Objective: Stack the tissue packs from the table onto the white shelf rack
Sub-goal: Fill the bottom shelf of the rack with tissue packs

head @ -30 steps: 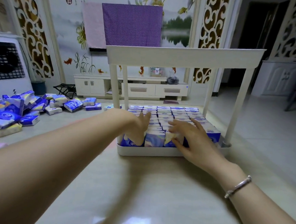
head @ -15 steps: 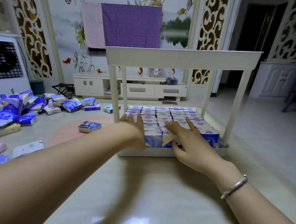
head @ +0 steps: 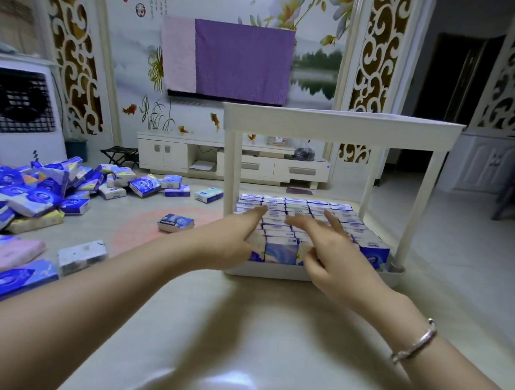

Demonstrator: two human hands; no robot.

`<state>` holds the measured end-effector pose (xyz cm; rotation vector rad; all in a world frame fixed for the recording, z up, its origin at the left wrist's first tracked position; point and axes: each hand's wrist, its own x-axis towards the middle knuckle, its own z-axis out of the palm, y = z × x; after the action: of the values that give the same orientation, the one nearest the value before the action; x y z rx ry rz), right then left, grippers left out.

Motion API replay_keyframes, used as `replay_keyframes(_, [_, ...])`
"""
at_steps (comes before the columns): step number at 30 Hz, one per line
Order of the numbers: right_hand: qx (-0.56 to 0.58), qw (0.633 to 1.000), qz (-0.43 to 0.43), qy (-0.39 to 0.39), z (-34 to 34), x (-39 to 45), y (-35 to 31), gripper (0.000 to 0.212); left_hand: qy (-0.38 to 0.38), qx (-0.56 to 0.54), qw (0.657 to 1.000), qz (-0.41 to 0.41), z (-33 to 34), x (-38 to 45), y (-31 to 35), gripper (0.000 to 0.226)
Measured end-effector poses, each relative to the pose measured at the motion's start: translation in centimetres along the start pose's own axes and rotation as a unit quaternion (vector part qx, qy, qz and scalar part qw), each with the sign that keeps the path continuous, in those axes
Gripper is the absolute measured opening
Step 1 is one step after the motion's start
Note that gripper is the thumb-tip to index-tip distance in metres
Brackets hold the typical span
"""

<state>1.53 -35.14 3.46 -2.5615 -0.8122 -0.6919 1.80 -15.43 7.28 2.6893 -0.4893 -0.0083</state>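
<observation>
Where hands [head: 233, 241] rest, blue-white tissue packs [head: 280, 249] stand upright.

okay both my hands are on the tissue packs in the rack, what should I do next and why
Probably lift the left hand away and reach for the lone pack just left of the rack: both hands lie flat holding nothing, and loose packs remain.

Living room: TV cabinet [head: 231, 160], mural [head: 138, 54]
</observation>
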Motion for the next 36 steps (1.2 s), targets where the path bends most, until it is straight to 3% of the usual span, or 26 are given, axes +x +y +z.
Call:
replay_keyframes(5, [0.080, 0.997, -0.013, 0.010, 1.3, 1.1, -4.5, 0.038, 0.153, -0.053, 0.986, 0.042, -2.8, -4.2, -5.0, 0.052])
replay_keyframes(8, [0.110, 0.992, -0.054, -0.014, 3.7, 3.3, -8.1, 0.033, 0.221, -0.057, 0.973, -0.018, -3.8, -6.2, -10.1, 0.042])
replay_keyframes(14, [0.145, 0.978, -0.129, -0.071, 12.0, 11.0, -15.7, 0.031, 0.265, -0.006, 0.951, -0.156, -5.3, -10.7, -20.5, 0.039])
replay_keyframes(20, [0.182, 0.968, -0.131, -0.115, 19.9, 19.5, -22.2, 0.026, 0.339, 0.065, 0.897, -0.278, -8.7, -15.2, -30.1, 0.030])
replay_keyframes(25, [0.194, 0.963, -0.099, -0.162, 25.5, 25.8, -25.6, 0.044, 0.287, 0.139, 0.880, -0.352, -10.8, -15.6, -36.2, 0.073])
replay_keyframes(27, [0.184, 0.960, -0.077, -0.194, 27.3, 27.7, -26.3, 0.057, 0.258, 0.183, 0.875, -0.366, -11.4, -14.3, -37.8, 0.077])
replay_keyframes(32, [0.141, 0.955, -0.076, -0.250, 30.5, 30.0, -26.5, 0.059, 0.214, 0.163, 0.873, -0.406, -12.4, -10.7, -41.0, 0.064])
replay_keyframes(36, [0.112, 0.968, -0.097, -0.204, 30.8, 30.1, -26.4, 0.048, 0.290, 0.141, 0.886, -0.334, -11.9, -9.3, -40.7, 0.031])
